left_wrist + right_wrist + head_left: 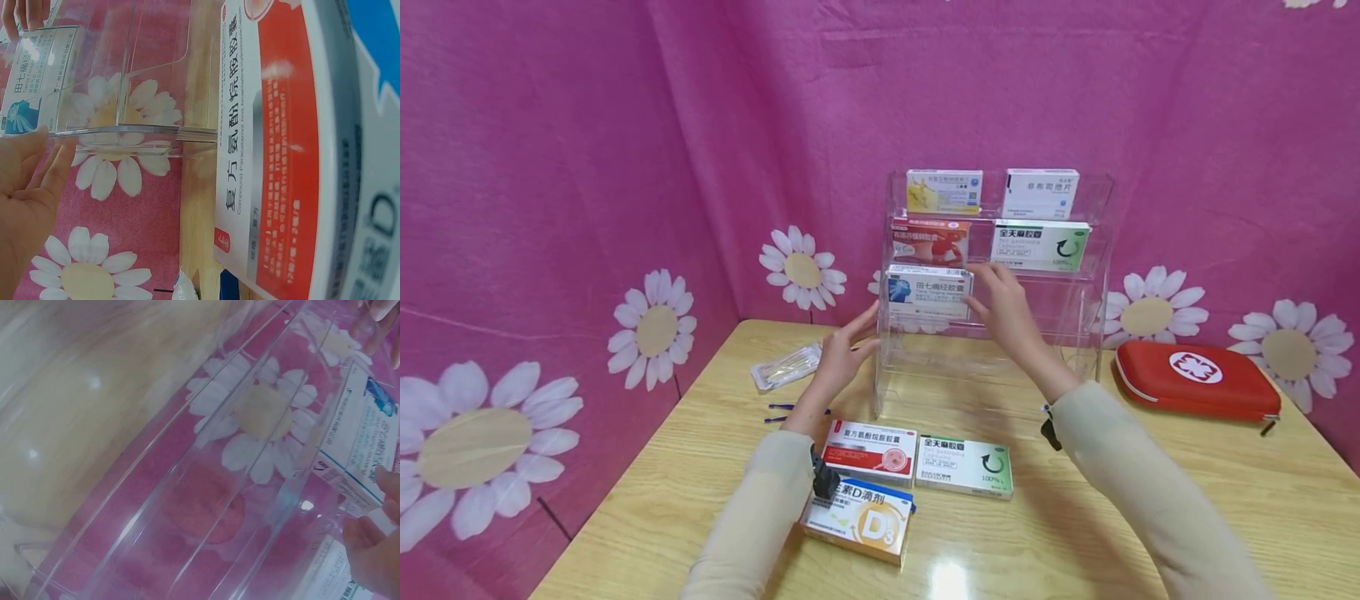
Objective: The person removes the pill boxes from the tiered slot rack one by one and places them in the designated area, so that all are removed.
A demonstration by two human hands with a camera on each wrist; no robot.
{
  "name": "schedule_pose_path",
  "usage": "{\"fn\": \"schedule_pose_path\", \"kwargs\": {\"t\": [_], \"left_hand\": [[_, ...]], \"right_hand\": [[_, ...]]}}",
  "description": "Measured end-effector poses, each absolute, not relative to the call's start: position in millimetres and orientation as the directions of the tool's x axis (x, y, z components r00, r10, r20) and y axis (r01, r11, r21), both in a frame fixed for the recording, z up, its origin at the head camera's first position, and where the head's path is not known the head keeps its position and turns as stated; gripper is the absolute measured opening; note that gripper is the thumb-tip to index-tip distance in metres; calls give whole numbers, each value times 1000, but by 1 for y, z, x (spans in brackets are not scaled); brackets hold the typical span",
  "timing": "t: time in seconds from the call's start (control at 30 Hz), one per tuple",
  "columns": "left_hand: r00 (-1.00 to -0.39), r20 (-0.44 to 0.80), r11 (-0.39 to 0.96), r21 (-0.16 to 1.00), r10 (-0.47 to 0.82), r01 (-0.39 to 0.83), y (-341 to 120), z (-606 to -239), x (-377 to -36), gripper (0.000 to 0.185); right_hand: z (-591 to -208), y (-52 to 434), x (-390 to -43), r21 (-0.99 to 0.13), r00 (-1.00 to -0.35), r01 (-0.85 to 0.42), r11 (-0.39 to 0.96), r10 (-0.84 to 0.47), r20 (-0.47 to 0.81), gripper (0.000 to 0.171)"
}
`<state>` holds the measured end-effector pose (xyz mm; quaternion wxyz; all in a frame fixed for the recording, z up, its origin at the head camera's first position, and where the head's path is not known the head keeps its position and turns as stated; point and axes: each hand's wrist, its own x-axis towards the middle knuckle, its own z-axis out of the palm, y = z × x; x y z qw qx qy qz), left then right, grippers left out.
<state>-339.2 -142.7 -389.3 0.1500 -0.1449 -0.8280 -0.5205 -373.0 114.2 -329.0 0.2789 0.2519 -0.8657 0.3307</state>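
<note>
Blue-and-white box stands in the clear rack, a hand at each side

Head view: The blue-and-white box (928, 302) stands at frame centre, in the third row from the top of the clear rack (882, 375), at its left end. The right hand (1009, 315) touches the box's right end; whether it pinches or only presses, I cannot tell. The left hand (841, 357), fingers extended and holding nothing, rests against the rack's left side. Above stand a red box (930, 243), a green-and-white box (1042, 247), a yellow-and-white box (943, 193) and a white box (1040, 194). On the table (1060, 542), lower centre, lie a red-and-white box (870, 458), a second green box (962, 468) and an orange-and-white box (859, 518). A red case (1195, 382) lies at right.

Left wrist view: The left hand occupies the lower left, fingertips at the rack's edge. Fingertips of the right hand meet the box at upper left. The red-and-white box fills much of the right.

Right wrist view: The box is at the right edge, the right hand's fingers at its near end. The picture is blurred.
</note>
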Motion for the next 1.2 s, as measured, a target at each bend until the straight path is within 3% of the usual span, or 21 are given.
{"fn": "schedule_pose_path", "kwargs": {"t": [0.3, 0.6, 1.2], "left_hand": [[-907, 411, 415, 813, 89, 409, -143, -389, -339, 62], [-914, 395, 399, 827, 93, 397, -144, -389, -340, 62], [-904, 417, 407, 812, 97, 418, -145, -388, -338, 61]], "right_hand": [[-333, 108, -382, -363, -685, -627, 689, -266, 678, 34], [-337, 108, -383, -396, -655, -657, 641, -226, 721, 25], [-328, 122, -372, -357, -539, -730, 583, -169, 825, 20]]}}
